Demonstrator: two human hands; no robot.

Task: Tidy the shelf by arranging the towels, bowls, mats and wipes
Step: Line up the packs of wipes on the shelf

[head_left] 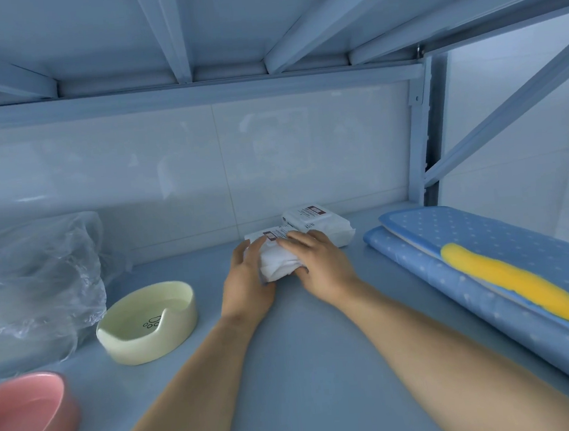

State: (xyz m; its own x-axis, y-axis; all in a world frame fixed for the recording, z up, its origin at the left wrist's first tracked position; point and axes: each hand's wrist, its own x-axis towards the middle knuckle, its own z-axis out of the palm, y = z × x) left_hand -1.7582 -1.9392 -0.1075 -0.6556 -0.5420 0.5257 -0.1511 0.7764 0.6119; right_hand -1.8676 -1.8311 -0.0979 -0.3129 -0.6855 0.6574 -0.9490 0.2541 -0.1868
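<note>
A white pack of wipes [277, 262] lies on the shelf board near the back wall. My left hand [247, 280] grips its left side and my right hand [318, 260] grips its right side, fingers over the top. A second white wipes pack [318, 222] sits just behind it to the right, touching it. A pale yellow bowl [148, 321] with a paw print stands to the left. A pink bowl [26, 420] sits at the bottom left corner. Folded blue dotted mats [487, 266] with a yellow patch lie on the right.
A crumpled clear plastic bag [34, 282] with pale contents fills the left back. The blue shelf board [289, 369] runs between my forearms. An upper shelf with metal ribs [178, 35] hangs low overhead. An upright post [421, 141] and diagonal brace stand at right.
</note>
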